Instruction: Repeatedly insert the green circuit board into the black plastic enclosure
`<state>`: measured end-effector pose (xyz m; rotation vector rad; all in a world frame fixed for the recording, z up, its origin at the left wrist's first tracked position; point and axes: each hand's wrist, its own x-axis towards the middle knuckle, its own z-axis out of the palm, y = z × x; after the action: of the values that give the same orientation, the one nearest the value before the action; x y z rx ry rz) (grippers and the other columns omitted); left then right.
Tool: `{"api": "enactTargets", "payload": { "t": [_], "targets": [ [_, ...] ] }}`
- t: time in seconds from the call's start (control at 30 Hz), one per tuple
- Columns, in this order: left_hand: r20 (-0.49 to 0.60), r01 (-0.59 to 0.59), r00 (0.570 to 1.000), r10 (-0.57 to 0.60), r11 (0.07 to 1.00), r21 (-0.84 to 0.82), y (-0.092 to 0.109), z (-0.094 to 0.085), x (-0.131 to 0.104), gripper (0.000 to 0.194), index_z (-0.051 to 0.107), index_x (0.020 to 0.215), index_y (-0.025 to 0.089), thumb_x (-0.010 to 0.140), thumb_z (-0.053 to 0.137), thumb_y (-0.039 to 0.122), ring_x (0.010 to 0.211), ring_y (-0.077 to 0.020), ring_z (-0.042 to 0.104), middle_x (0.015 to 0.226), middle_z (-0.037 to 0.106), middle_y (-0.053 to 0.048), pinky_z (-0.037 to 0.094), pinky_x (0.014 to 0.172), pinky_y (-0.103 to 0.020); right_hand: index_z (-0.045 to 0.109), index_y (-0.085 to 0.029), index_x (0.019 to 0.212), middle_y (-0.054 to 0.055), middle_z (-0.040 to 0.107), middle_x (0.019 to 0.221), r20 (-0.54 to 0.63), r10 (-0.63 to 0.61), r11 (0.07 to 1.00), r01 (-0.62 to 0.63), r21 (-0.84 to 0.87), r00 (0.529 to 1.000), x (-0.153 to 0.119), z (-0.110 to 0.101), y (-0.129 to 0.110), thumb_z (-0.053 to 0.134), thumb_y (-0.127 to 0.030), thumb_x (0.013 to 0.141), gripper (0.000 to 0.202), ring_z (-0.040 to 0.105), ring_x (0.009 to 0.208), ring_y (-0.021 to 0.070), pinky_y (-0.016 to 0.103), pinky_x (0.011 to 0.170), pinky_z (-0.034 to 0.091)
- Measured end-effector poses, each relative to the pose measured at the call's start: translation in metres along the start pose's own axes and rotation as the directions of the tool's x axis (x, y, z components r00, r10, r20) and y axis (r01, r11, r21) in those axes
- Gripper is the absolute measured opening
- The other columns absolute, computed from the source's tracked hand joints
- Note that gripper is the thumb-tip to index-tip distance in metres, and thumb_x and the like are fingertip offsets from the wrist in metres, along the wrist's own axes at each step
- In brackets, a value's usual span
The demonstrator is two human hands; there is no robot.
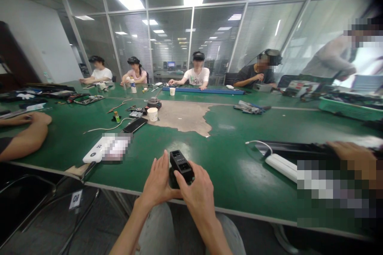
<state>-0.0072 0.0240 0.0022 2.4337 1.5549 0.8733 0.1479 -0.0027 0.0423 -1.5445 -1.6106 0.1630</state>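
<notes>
A black box-shaped device [181,165] with slots and small markings on its upper face stands at the near edge of the green table [227,171], tilted slightly. My right hand [199,187] grips its right side, with the thumb on the near face and the fingers behind. On the left side, my left hand [157,179] is beside the device with its fingers stretched upward and its thumb reaching toward the right hand. The device's lower part is hidden by my hands.
A white power bank [95,150] and a phone [135,125] lie to the left, near a paper cup [152,114]. Gloves [249,107] lie ahead right. A white device [281,167] and a person's hand are at right; another person's arm is at left.
</notes>
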Motion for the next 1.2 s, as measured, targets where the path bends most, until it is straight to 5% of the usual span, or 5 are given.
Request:
{"api": "enactTargets", "payload": {
  "t": [0.33, 0.6, 0.8, 1.0, 1.2],
  "targets": [
    [0.025, 0.004, 1.0, -0.003, 0.999, -0.048, 0.005, -0.004, 0.001, 0.122, -0.016, 0.152, 0.014, 0.069, 0.069, 0.04, 0.145, -0.0356, 0.023, 0.158, 0.021, -0.021, 0.018, 0.117, -0.061, 0.052, -0.012, 0.128, 0.013, 0.065, 0.114, 0.066, -0.036, 0.988, 0.046, -0.148, 0.997, -0.021, 0.012, 0.012, 0.06, -0.032, 0.085, 0.049, 0.057, 0.104, 0.0297, 0.042, 0.088, 0.047],
    [0.033, -0.017, 0.999, 0.018, 0.999, -0.047, 0.004, -0.004, 0.002, 0.118, -0.014, 0.152, 0.014, 0.069, 0.067, 0.037, 0.145, -0.036, 0.023, 0.158, 0.021, -0.021, 0.018, 0.116, -0.063, 0.059, -0.017, 0.114, 0.01, 0.066, 0.106, 0.1, -0.018, 0.983, 0.036, -0.181, 0.995, -0.018, 0.008, 0.006, 0.06, -0.028, 0.083, 0.033, 0.058, 0.101, 0.0277, 0.038, 0.086, 0.046],
    [0.028, -0.013, 1.0, 0.014, 0.999, -0.03, 0.006, -0.004, 0.001, 0.118, -0.015, 0.152, 0.013, 0.069, 0.066, 0.034, 0.145, -0.0351, 0.024, 0.157, 0.022, -0.021, 0.018, 0.117, -0.061, 0.051, -0.009, 0.13, 0.015, 0.066, 0.114, 0.139, -0.016, 0.975, 0.046, -0.216, 0.99, -0.021, 0.008, 0.01, 0.061, -0.036, 0.085, 0.054, 0.058, 0.105, 0.0315, 0.041, 0.088, 0.047],
    [0.008, 0.001, 1.0, -0.001, 0.999, -0.041, 0.007, -0.004, 0.001, 0.123, -0.015, 0.152, 0.015, 0.069, 0.071, 0.043, 0.145, -0.0348, 0.026, 0.158, 0.022, -0.02, 0.018, 0.117, -0.061, 0.056, -0.012, 0.125, 0.013, 0.068, 0.108, 0.126, 0.018, 0.99, 0.0, -0.143, 0.992, -0.013, 0.001, 0.004, 0.058, -0.036, 0.086, 0.046, 0.061, 0.099, 0.029, 0.04, 0.086, 0.048],
    [0.056, 0.016, 0.998, -0.015, 1.0, -0.01, 0.002, -0.002, 0.001, 0.138, -0.009, 0.153, 0.016, 0.057, 0.072, 0.074, 0.147, -0.0369, 0.02, 0.159, 0.017, -0.022, 0.017, 0.118, -0.061, 0.054, -0.016, 0.128, 0.012, 0.067, 0.11, -0.017, 0.037, 0.999, -0.037, -0.036, 0.999, 0.006, -0.014, 0.017, 0.056, -0.043, 0.086, 0.05, 0.061, 0.099, 0.0271, 0.039, 0.086, 0.048]
  ]
}}
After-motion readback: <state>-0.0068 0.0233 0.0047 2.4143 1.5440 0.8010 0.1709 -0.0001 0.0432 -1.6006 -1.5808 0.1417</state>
